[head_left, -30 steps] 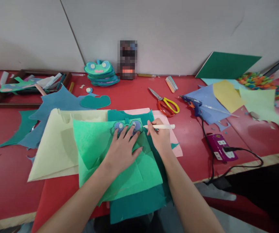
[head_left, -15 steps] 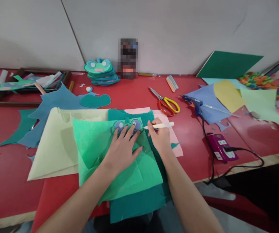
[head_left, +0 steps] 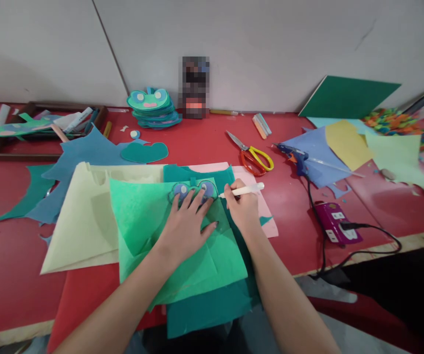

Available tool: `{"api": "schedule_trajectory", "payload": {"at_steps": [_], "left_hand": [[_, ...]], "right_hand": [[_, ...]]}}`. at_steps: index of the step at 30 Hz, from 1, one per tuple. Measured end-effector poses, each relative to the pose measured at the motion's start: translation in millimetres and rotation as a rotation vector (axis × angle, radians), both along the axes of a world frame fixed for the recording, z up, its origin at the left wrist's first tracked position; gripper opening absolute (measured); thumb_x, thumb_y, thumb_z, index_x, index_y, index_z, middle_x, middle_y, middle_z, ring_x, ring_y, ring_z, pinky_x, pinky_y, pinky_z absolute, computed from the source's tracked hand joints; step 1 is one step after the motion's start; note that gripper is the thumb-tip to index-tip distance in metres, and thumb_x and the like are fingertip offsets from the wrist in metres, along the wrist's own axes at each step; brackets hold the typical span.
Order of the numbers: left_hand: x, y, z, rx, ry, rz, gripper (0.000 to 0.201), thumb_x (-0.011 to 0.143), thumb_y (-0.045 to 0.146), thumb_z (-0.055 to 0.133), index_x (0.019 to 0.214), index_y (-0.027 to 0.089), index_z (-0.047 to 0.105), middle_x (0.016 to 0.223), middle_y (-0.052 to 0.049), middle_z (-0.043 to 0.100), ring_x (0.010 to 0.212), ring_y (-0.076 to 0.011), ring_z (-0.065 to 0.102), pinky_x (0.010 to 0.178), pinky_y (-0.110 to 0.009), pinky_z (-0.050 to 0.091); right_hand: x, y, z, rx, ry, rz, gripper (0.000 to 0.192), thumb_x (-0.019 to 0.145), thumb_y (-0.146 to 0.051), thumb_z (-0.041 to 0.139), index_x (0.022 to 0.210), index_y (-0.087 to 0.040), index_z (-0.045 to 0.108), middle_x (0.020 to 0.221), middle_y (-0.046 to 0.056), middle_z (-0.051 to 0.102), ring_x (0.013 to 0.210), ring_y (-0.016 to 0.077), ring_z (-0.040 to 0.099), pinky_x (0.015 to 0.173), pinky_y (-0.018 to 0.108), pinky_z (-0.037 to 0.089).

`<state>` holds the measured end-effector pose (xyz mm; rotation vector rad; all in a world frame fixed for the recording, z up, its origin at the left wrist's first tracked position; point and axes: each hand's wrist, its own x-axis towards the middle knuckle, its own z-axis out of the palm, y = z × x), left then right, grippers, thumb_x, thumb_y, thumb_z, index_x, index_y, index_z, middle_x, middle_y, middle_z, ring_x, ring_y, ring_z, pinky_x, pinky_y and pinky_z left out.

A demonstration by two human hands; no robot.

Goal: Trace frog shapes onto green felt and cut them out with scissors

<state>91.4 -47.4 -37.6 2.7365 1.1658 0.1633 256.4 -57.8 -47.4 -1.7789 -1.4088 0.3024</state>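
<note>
A: What does the grip of each hand show?
B: The right hand (head_left: 242,209), centre frame, is closed around a white pen (head_left: 242,190), tip touching the right edge of a frog-face template (head_left: 193,191). The left hand (head_left: 185,227) lies flat, fingers spread, pressing that template down; it grips nothing.

A: Where does the template lie?
B: At centre, on a light green felt sheet (head_left: 153,231), above dark teal felt (head_left: 208,307) and a pale yellow sheet (head_left: 82,221).

A: And farther out?
B: On the red tabletop (head_left: 13,285): scissors (head_left: 252,155) right of centre, a glue gun (head_left: 296,157) beyond, a purple power strip (head_left: 335,223) at right, stacked frog faces (head_left: 153,108) upper centre.
</note>
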Motion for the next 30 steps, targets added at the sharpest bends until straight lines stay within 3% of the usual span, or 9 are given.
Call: {"api": "schedule_trajectory", "payload": {"at_steps": [8,18,23,30], "left_hand": [[0.8,0.2,-0.7,0.004,-0.004,-0.001,0.053,0.089,0.047,0.031,0.134,0.02,0.04,0.147,-0.008,0.031,0.132,-0.0291,0.029,0.108,-0.052,0.019],[0.0,-0.1,0.1,0.0,-0.003,-0.004,0.056,0.089,0.046,0.031,0.136,0.016,0.037,0.148,-0.008,0.03,0.133,-0.0281,0.027,0.109,-0.051,0.017],[0.7,0.5,0.9,-0.001,-0.002,-0.003,0.055,0.089,0.046,0.032,0.135,0.016,0.038,0.147,-0.007,0.03,0.133,-0.0283,0.027,0.109,-0.051,0.018],[0.7,0.1,2.4,-0.004,-0.005,-0.002,0.055,0.089,0.046,0.032,0.135,0.016,0.039,0.147,-0.008,0.031,0.133,-0.0285,0.028,0.109,-0.051,0.018]], "right_hand": [[-0.2,-0.6,1.2,0.008,0.029,-0.005,0.027,0.086,-0.032,0.043,0.062,-0.023,0.037,0.042,-0.006,0.041,0.04,0.0124,0.043,0.048,0.024,0.031],[-0.4,-2.3,0.1,-0.065,0.164,0.136,0.028,0.087,-0.033,0.045,0.062,-0.023,0.039,0.041,-0.007,0.045,0.041,0.0123,0.049,0.051,0.023,0.036],[-0.7,-1.2,0.7,-0.051,0.088,0.04,0.028,0.085,-0.033,0.046,0.06,-0.023,0.038,0.039,-0.007,0.043,0.04,0.0124,0.046,0.048,0.023,0.033],[-0.9,-0.6,0.6,-0.055,0.088,0.045,0.027,0.086,-0.033,0.045,0.061,-0.023,0.038,0.04,-0.007,0.044,0.039,0.0123,0.046,0.049,0.023,0.034]]}}
